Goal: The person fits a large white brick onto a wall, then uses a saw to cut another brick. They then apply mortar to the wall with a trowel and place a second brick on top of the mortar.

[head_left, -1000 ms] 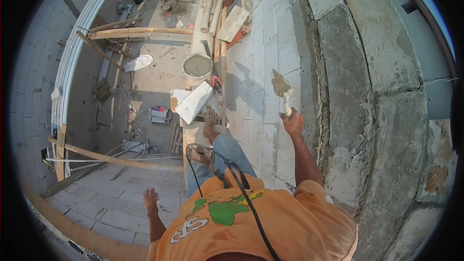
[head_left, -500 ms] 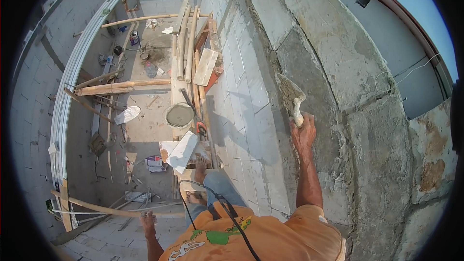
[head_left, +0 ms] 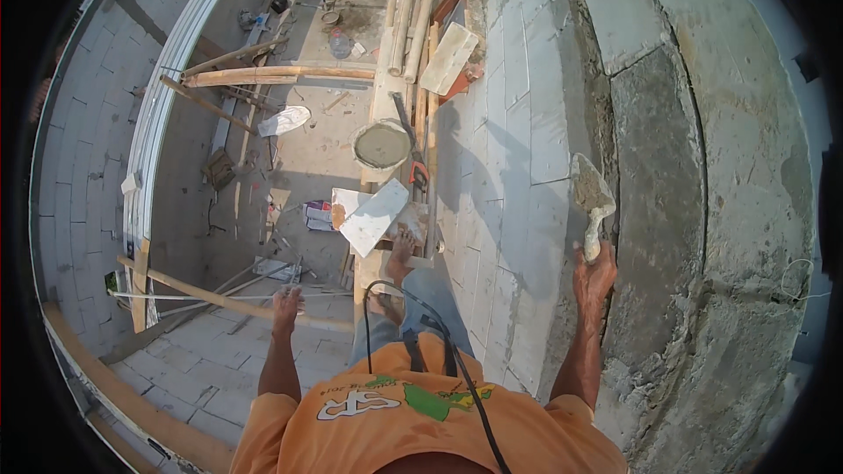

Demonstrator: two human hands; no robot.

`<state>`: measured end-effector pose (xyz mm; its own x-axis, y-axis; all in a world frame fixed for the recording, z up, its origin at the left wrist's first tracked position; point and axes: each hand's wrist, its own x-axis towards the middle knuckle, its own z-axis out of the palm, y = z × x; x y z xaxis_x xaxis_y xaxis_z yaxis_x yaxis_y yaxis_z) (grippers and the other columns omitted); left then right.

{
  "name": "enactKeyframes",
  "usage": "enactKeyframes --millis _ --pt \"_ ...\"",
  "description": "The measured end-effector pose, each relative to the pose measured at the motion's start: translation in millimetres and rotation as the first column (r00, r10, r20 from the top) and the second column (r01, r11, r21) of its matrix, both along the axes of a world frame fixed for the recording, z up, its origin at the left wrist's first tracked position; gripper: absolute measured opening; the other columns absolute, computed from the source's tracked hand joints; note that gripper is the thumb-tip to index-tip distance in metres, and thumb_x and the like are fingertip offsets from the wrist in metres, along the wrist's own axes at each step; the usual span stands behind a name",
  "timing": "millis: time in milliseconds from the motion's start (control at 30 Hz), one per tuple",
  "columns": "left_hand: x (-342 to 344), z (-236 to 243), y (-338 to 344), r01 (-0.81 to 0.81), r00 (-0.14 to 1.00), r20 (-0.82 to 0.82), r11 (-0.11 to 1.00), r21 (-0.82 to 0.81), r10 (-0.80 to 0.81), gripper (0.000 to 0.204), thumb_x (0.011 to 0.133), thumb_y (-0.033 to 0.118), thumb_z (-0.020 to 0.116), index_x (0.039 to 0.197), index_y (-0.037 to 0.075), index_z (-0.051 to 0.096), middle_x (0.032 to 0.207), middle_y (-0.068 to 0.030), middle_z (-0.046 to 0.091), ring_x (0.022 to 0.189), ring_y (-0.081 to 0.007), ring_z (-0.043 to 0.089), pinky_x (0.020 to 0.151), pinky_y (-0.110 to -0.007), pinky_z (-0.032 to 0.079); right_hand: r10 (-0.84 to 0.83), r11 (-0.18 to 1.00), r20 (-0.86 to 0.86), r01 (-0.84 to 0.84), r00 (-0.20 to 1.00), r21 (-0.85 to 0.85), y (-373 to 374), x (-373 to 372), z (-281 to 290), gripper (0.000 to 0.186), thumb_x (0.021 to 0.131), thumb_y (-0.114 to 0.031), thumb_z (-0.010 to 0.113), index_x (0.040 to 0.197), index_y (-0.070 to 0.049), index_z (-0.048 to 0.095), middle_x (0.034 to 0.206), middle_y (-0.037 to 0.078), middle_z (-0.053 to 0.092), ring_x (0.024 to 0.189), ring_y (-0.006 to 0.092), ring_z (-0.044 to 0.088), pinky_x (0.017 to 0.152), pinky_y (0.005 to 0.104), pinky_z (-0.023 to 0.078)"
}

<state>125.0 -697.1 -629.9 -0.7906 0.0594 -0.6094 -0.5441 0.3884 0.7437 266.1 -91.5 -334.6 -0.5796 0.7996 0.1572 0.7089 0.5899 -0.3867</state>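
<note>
My right hand (head_left: 594,274) is wrapped round the handle of a mortar-smeared trowel (head_left: 592,184). Its blade points away from me, at the near edge of the wall (head_left: 654,149) on my right, where wet grey mortar covers the blocks. Whether the blade touches the wall I cannot tell. My left hand (head_left: 287,302) hangs out to the left with loosely parted fingers and nothing in it. A round tub of grey mortar (head_left: 381,146) stands ahead of my feet on the planks, beside a handsaw (head_left: 418,177). Nearer lies a pale block (head_left: 374,218).
I stand on a narrow raised plank platform (head_left: 386,105) with bamboo poles (head_left: 407,22) along it. Far below on the left is a littered floor (head_left: 325,145). A bamboo crosspiece (head_left: 281,76) and long metal profiles (head_left: 167,110) span that side. A black cable (head_left: 439,312) loops before my chest.
The view has shifted to the right. My right hand and the trowel have come left across the wall to its near edge. My left hand has moved forward, still empty.
</note>
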Motion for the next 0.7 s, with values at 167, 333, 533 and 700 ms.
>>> enactKeyframes --millis 167,333,533,700 --pt "-72 -28 67 -0.108 0.992 0.084 0.981 0.163 0.095 0.034 0.093 0.037 0.063 0.111 0.008 0.066 0.084 -0.0097 0.068 0.065 -0.0161 0.062 0.058 -0.030 0.052 -0.001 0.989 0.127 0.020 0.992 -0.147 -13 -3 -55 0.034 0.080 -0.015 0.079 0.102 0.006 0.063 0.096 0.025 0.062 0.087 0.0432 0.064 0.074 0.0496 0.050" --pt "-136 -99 139 -0.276 0.937 0.269 0.943 0.184 0.222 0.044 0.092 0.039 0.065 0.123 0.008 0.059 0.097 -0.0136 0.068 0.075 -0.0194 0.064 0.066 -0.034 0.056 -0.049 0.967 0.203 0.098 0.978 -0.236 -15 -10 -122 0.037 0.081 -0.014 0.079 0.108 0.005 0.064 0.100 0.023 0.064 0.091 0.0411 0.065 0.075 0.0493 0.052" --pt "-197 -230 212 -0.450 0.867 0.372 0.844 0.294 0.333 0.048 0.093 0.036 0.066 0.130 0.007 0.055 0.111 -0.0186 0.066 0.088 -0.0257 0.068 0.072 -0.038 0.059 0.052 0.980 0.337 0.016 0.940 -0.197 7 0 -210 0.043 0.082 -0.013 0.078 0.116 0.006 0.059 0.109 0.022 0.063 0.098 0.0400 0.065 0.079 0.0489 0.052" --pt "-240 -355 275 -0.469 0.851 0.415 0.822 0.324 0.322 0.063 0.089 0.035 0.072 0.137 0.000 0.048 0.128 -0.0260 0.055 0.112 -0.0340 0.061 0.089 -0.043 0.056 -0.024 0.990 0.368 0.073 0.930 -0.119 12 3 -262 0.050 0.082 -0.013 0.078 0.121 0.009 0.056 0.114 0.026 0.060 0.103 0.0444 0.062 0.083 0.0495 0.051"
